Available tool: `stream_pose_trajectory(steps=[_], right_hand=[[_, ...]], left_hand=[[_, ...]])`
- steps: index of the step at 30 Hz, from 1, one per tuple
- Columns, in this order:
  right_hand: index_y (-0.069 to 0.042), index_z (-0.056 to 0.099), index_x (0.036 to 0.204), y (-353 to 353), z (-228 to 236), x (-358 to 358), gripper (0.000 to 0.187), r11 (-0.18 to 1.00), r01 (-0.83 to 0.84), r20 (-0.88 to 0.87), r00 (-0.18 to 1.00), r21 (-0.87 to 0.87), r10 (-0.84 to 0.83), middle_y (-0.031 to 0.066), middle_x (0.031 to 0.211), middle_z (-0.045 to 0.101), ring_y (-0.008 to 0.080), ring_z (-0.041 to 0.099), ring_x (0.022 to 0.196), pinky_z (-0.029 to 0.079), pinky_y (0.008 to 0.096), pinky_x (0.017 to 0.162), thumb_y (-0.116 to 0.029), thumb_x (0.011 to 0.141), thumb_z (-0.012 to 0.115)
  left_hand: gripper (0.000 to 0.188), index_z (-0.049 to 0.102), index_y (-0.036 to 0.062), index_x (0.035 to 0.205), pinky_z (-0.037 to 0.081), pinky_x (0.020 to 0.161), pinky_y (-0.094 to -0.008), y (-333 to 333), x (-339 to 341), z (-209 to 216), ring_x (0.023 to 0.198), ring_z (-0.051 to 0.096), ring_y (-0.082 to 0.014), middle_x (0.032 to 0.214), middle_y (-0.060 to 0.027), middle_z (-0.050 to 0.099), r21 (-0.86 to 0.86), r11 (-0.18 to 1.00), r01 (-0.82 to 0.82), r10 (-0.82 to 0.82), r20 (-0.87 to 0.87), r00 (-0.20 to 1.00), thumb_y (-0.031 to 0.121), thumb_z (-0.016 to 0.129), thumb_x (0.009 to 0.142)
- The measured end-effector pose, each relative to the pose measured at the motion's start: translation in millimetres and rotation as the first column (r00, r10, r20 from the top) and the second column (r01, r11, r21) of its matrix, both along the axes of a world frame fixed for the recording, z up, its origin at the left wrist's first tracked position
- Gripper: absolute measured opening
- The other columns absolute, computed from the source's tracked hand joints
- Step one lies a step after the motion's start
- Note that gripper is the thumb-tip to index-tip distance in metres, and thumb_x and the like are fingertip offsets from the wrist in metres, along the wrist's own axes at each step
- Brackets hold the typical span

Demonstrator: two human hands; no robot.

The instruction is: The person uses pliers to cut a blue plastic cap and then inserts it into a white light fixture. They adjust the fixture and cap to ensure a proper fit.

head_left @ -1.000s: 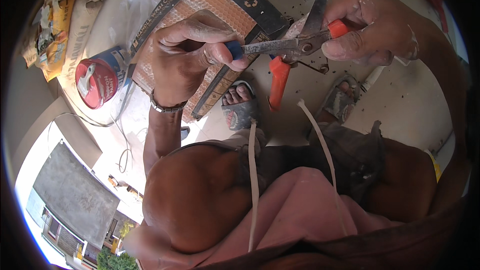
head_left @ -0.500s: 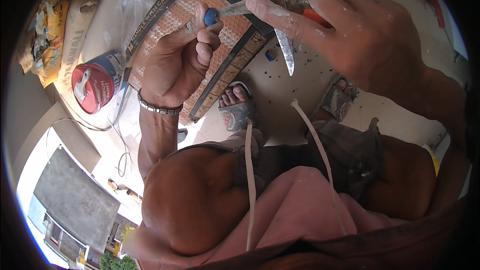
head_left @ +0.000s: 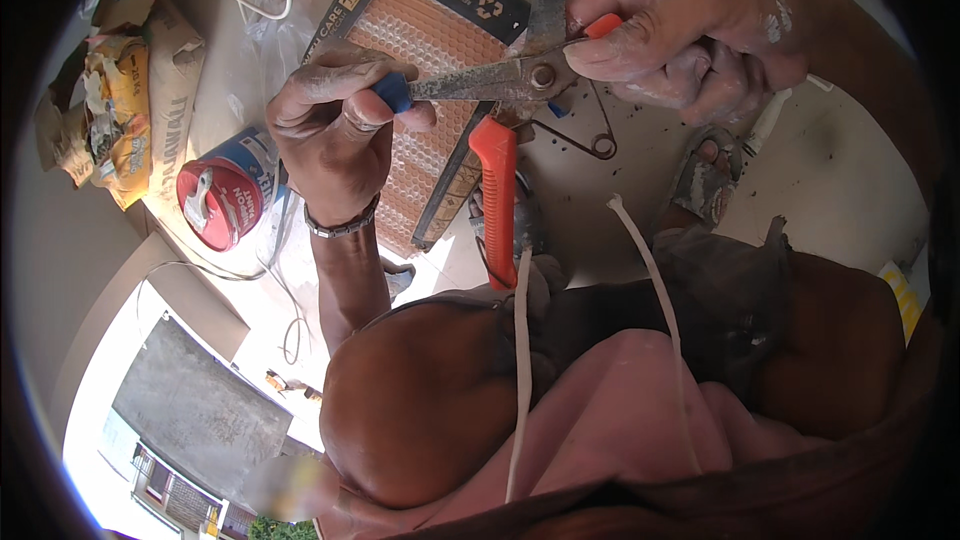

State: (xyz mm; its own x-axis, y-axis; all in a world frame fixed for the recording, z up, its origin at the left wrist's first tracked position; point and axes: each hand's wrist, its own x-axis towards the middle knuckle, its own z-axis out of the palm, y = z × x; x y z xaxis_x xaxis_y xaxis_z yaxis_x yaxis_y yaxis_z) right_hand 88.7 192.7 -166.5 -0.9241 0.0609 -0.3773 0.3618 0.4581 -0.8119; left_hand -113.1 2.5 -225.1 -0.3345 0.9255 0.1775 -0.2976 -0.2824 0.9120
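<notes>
My left hand [head_left: 340, 125], dusted with white, pinches a small blue piece [head_left: 393, 92] between thumb and fingers. A blade of the metal shears [head_left: 500, 78] meets this piece at its tip. The blades stand wide apart, the other one pointing up. My right hand [head_left: 690, 40] is closed around one orange handle, of which only a bit shows. The second orange handle [head_left: 497, 202] hangs free below the pivot, and a thin wire spring [head_left: 600, 145] sticks out beside it. Whether the blade tip enters the blue piece, I cannot tell.
A flat carton with bubble wrap [head_left: 425, 25] lies on the floor ahead. To the left are a red-lidded paint bucket [head_left: 222, 205], a yellow sack [head_left: 128, 115] and a cable [head_left: 290, 305]. Dark crumbs [head_left: 640, 135] dot the floor near my sandalled feet.
The shears have turned over: the free orange handle has swung from the top to below the pivot. My right hand has moved up and closed on the other handle. My left hand keeps the blue piece.
</notes>
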Motion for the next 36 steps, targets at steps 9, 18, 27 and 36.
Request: stream_pose_trajectory(steps=[9,18,27,36], right_hand=[[0.001,0.063,0.103,26,-1,1,0.021,0.753,0.291,0.432,0.902,-0.590,-0.010,0.0121,0.063,0.058,0.0255,0.059,0.053,0.047,0.0382,0.051,-0.003,0.084,0.055],[0.002,0.063,0.099,21,-5,3,0.017,0.907,0.175,0.311,0.949,-0.384,-0.051,0.0126,0.061,0.058,0.0259,0.060,0.051,0.048,0.0389,0.048,-0.004,0.086,0.054],[0.003,0.063,0.095,6,12,2,0.015,0.686,-0.242,0.117,0.967,0.686,0.225,0.0131,0.059,0.058,0.0262,0.061,0.049,0.048,0.0396,0.045,-0.005,0.087,0.053],[0.000,0.056,0.083,26,39,0,0.012,0.987,-0.111,0.112,0.989,0.114,0.098,0.0077,0.057,0.049,0.0210,0.052,0.049,0.041,0.0363,0.048,-0.002,0.090,0.047]], left_hand=[[0.035,0.058,-0.0026,0.128,0.057,0.078,-0.0235,6,-12,-9,0.091,0.059,-0.0147,0.116,-0.0176,0.057,-0.287,0.837,0.466,0.090,0.912,0.400,-0.005,0.055,0.093],[0.014,0.065,-0.0046,0.109,0.062,0.077,-0.0331,3,9,-26,0.084,0.069,-0.0208,0.102,-0.0153,0.069,-0.408,0.912,-0.028,0.173,0.322,0.931,0.004,0.061,0.098],[0.021,0.063,-0.0074,0.112,0.061,0.078,-0.0312,6,-5,-32,0.086,0.068,-0.0195,0.102,-0.0129,0.067,-0.429,0.821,0.376,0.041,0.702,0.711,0.009,0.061,0.099],[0.035,0.058,-0.0035,0.130,0.062,0.077,-0.0342,16,26,-32,0.086,0.070,-0.0198,0.105,-0.0144,0.068,-0.352,0.934,-0.059,-0.016,-0.206,0.978,0.014,0.062,0.100]])
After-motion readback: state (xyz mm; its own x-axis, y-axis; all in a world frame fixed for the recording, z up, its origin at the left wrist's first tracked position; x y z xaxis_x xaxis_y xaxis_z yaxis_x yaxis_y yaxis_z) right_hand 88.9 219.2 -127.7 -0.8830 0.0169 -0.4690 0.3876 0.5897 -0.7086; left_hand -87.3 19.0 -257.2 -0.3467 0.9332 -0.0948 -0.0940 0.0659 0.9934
